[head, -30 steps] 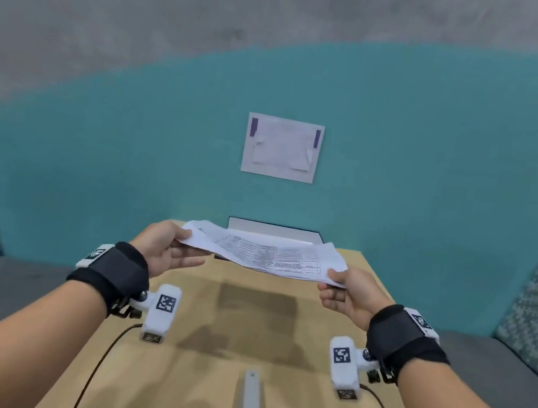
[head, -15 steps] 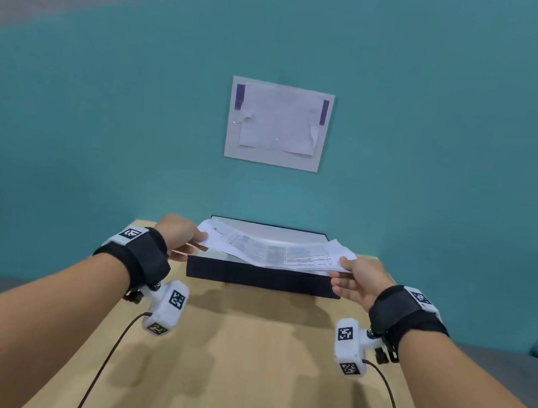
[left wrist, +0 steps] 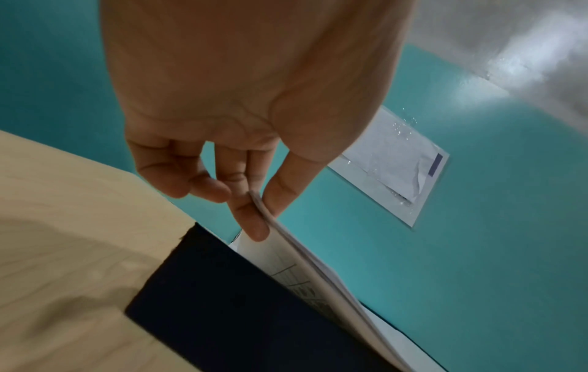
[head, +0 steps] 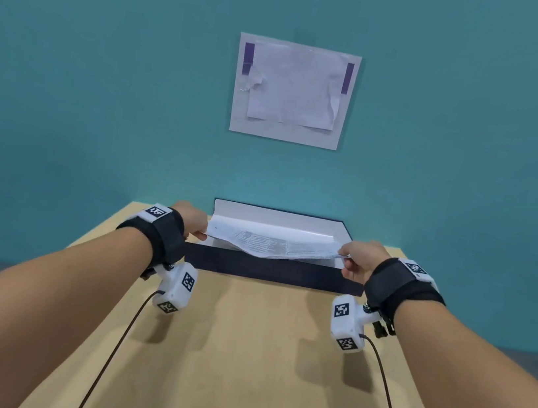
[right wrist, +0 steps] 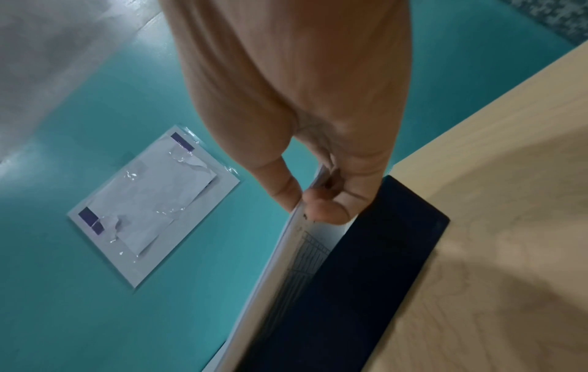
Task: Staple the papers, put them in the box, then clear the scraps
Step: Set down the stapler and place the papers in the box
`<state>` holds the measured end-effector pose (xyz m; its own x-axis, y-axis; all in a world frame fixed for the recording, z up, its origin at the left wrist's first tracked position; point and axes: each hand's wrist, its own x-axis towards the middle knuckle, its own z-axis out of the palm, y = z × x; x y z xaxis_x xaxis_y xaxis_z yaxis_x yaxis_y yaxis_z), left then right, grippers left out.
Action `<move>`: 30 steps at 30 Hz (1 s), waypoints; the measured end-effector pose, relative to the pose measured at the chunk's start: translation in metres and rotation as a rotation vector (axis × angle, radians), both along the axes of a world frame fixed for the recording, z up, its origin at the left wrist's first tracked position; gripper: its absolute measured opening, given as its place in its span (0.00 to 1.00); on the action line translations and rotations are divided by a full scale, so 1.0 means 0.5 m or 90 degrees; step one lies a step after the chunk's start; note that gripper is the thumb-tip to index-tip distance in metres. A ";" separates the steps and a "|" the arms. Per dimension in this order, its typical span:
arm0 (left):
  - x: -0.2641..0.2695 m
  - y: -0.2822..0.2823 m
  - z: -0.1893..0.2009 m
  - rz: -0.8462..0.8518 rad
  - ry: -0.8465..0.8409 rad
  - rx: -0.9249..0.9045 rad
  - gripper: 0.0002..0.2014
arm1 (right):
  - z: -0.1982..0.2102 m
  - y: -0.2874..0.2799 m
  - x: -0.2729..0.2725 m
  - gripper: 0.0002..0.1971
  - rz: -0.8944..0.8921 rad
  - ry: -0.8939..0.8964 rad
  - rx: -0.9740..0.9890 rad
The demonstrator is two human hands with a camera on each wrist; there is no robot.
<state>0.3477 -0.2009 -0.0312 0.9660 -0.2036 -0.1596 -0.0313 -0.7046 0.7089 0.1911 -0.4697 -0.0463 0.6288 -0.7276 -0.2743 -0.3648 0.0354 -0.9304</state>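
A stack of printed papers (head: pixel 272 245) sags in the middle over the open dark box (head: pixel 272 270) at the table's far edge. My left hand (head: pixel 193 224) pinches the stack's left edge between thumb and fingers (left wrist: pixel 251 221). At the other end my right hand (head: pixel 356 261) pinches the right edge (right wrist: pixel 318 209). From the left wrist, the papers (left wrist: pixel 305 274) run down over the box's dark wall (left wrist: pixel 222 302). From the right wrist, the papers (right wrist: pixel 286 271) hang just above the box wall (right wrist: pixel 366 264). The box's white inside (head: pixel 275 220) shows behind the stack.
The wooden table (head: pixel 239 355) stretches from the box toward me, with two wrist-camera cables (head: pixel 116 348) trailing over it. A teal wall (head: pixel 103 94) stands right behind the box, with a taped white sheet (head: pixel 293 93) on it.
Both hands carried the papers forward and lowered them from above the table to over the open box. The stapler seen near the table's front edge has left the view.
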 end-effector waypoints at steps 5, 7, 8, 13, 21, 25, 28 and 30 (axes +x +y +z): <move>0.018 -0.022 -0.020 -0.028 -0.002 0.086 0.07 | -0.012 -0.004 0.010 0.09 -0.045 -0.073 0.034; 0.024 -0.028 -0.023 -0.027 0.013 0.070 0.08 | -0.010 -0.002 0.005 0.12 -0.048 -0.114 0.090; 0.025 -0.029 -0.026 -0.019 0.019 0.076 0.08 | -0.008 -0.001 0.002 0.13 -0.041 -0.120 0.112; 0.041 -0.041 -0.035 -0.029 0.053 0.019 0.11 | -0.007 0.000 -0.001 0.18 -0.006 -0.137 0.165; 0.016 -0.047 -0.027 -0.104 0.079 0.067 0.28 | 0.006 -0.003 -0.010 0.12 -0.002 -0.124 0.108; -0.015 -0.043 0.008 -0.091 0.014 0.080 0.27 | 0.027 0.016 -0.032 0.14 0.058 -0.087 0.050; -0.075 -0.044 0.057 -0.117 -0.007 0.072 0.25 | 0.065 0.055 -0.068 0.17 0.095 -0.061 -0.001; -0.129 -0.038 0.095 -0.141 -0.036 0.078 0.24 | 0.099 0.088 -0.102 0.17 0.119 -0.040 -0.039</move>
